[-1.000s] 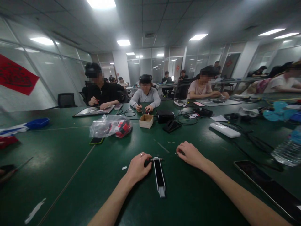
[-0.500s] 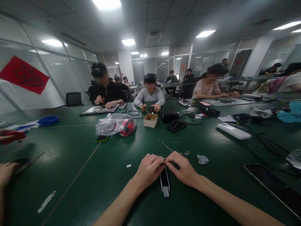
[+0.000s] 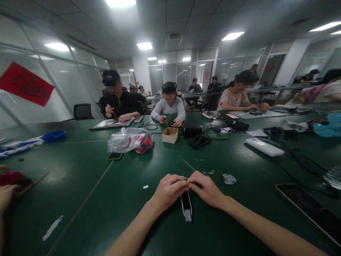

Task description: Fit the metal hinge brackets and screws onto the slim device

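A slim object with a black face and pale rim (image 3: pixel 186 202) lies lengthwise on the green table, its grey end towards me. Over its far end, my left hand (image 3: pixel 170 188) and my right hand (image 3: pixel 205 188) meet with fingertips pinched together. Whatever is between the fingers is too small and too covered to make out. A ring sits on a finger of my left hand. Just beyond my right hand are several tiny metal-looking rings (image 3: pixel 211 172). Further right lies a small crumpled silvery piece (image 3: pixel 229 179).
A white scrap (image 3: pixel 145 186) lies left of my hands. Ahead are a plastic bag (image 3: pixel 119 142) with red and black contents and a small box (image 3: pixel 170 135). A phone (image 3: pixel 310 209) and a white power bank-like block (image 3: pixel 264 147) lie right. A co-worker's hand (image 3: pixel 6 197) works at far left.
My hands stay pinched over the slim object with hardly any movement. At far left, a co-worker's red item has shifted lower and nearer that person's hand.
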A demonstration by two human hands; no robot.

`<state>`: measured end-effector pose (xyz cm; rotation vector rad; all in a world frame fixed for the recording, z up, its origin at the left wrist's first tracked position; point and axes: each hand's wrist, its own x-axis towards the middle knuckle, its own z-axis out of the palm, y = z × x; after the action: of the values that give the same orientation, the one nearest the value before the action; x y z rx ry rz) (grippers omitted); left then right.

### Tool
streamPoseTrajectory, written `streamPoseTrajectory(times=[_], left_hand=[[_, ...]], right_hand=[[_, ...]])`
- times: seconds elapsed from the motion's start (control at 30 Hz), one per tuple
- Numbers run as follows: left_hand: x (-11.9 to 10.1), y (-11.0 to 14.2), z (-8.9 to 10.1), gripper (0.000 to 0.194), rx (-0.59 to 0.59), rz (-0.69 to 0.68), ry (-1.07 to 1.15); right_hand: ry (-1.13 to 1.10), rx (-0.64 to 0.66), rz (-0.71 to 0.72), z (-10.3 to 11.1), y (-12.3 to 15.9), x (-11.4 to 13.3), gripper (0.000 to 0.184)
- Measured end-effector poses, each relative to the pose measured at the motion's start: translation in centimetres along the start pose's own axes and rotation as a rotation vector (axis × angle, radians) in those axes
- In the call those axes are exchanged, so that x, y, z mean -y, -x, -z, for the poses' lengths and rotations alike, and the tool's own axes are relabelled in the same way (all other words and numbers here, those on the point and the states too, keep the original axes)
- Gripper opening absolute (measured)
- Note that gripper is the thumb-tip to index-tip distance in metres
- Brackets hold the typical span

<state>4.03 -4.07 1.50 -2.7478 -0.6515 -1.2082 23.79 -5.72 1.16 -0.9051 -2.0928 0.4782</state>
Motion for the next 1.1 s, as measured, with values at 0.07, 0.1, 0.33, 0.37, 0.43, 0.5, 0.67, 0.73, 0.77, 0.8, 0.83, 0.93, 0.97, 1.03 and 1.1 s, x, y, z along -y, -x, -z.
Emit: streamPoseTrajectory(times=[0.07,0.1,0.33,0.37,0.43,0.5,0.67,0.73,0.77,0.8,0.83,0.93,0.97,1.03,1.1], left_hand=[[0.2,0.0,0.0,0.015,0.004,0.024,0.018],[0.4,0.1,0.0,0.015,0.007,0.045,0.028],[3.1,1.1,0.6,0.014,0.138,0.388,0.064],[3.5,1.2,0.7,0.014,0.152,0.439,0.087],[4.0,1.3,1.0,0.012,0.194,0.509,0.134],[4.2,1.2,1.3,0.011,0.253,0.551,0.179],[3.9,0.9,1.8,0.013,0.327,0.598,0.268],[3.8,0.8,1.7,0.012,0.333,0.603,0.291],[3.7,0.8,1.7,0.011,0.333,0.604,0.297],[3.7,0.8,1.6,0.010,0.332,0.604,0.301],[3.7,0.8,1.5,0.009,0.328,0.603,0.303],[3.6,0.8,1.1,0.008,0.314,0.603,0.300],[3.6,0.8,1.0,0.008,0.312,0.604,0.297],[3.6,0.8,0.9,0.008,0.310,0.608,0.288],[3.5,0.8,0.9,0.009,0.304,0.606,0.284]], right_hand=[[0.019,-0.003,-0.016,0.0,-0.1,-0.1,0.016],[0.037,-0.009,-0.026,0.1,-0.1,-0.1,0.015],[0.178,-0.064,-0.162,0.7,-0.3,-1.2,0.013],[0.183,-0.052,-0.181,0.7,-0.3,-1.4,0.013],[0.188,-0.024,-0.205,0.7,-0.2,-1.6,0.013],[0.191,0.002,-0.213,0.7,-0.2,-1.7,0.014],[0.199,0.078,-0.225,0.6,-0.2,-2.0,0.016],[0.210,0.094,-0.225,0.6,-0.3,-2.0,0.015],[0.216,0.096,-0.223,0.5,-0.3,-2.0,0.014],[0.220,0.093,-0.219,0.5,-0.3,-2.1,0.014],[0.220,0.090,-0.218,0.5,-0.3,-2.1,0.013],[0.215,0.087,-0.221,0.5,-0.3,-2.1,0.013],[0.213,0.089,-0.226,0.5,-0.3,-2.1,0.013],[0.211,0.090,-0.230,0.5,-0.4,-2.0,0.013],[0.211,0.084,-0.222,0.6,-0.4,-1.9,0.013]])
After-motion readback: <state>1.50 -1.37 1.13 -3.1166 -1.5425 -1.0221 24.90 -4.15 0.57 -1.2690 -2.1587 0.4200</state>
